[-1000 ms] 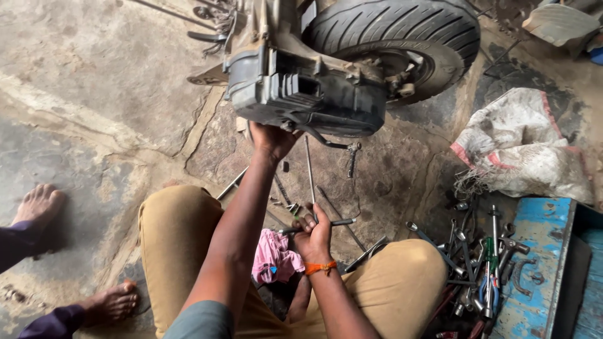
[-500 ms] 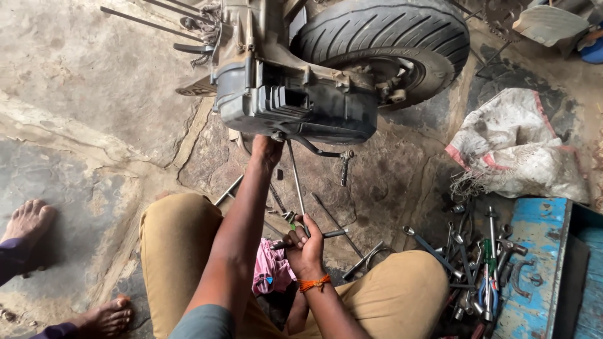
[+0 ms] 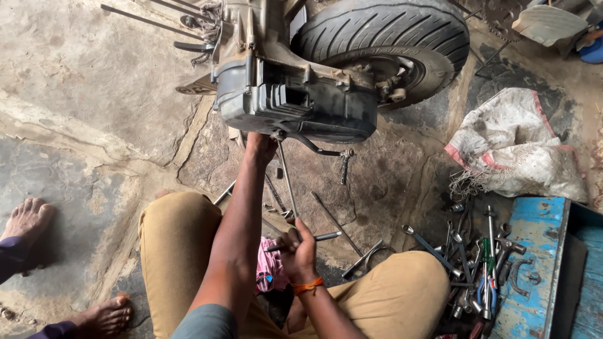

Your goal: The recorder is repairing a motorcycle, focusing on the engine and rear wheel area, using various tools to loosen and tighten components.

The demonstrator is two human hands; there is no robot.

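Grey metal engine casing [image 3: 295, 103] of a scooter sits at 12 o'clock from the crouched person, with the rear tyre [image 3: 389, 37] just beside it toward 1 o'clock. Left hand [image 3: 260, 147] reaches up to the underside of the casing, touching it; whether the fingers are curled or flat cannot be told from here. Right hand [image 3: 298, 248] is low, between the knees, fingers wrapped around a slim metal rod tool [image 3: 304, 240] that lies roughly level, its tip pointing to 3 o'clock. An orange band circles that wrist. Kick lever [image 3: 326, 154] hangs below the casing, near the left hand. Pink cloth [image 3: 269, 273] rests just beside the right hand at 9 o'clock. Loose spanners [image 3: 465, 263] are heaped at 3 o'clock against a blue wooden box [image 3: 540, 270]. White sack [image 3: 521, 150] lies at 2 o'clock. Another person's bare feet [image 3: 28, 220] stand at 9 o'clock, well apart.
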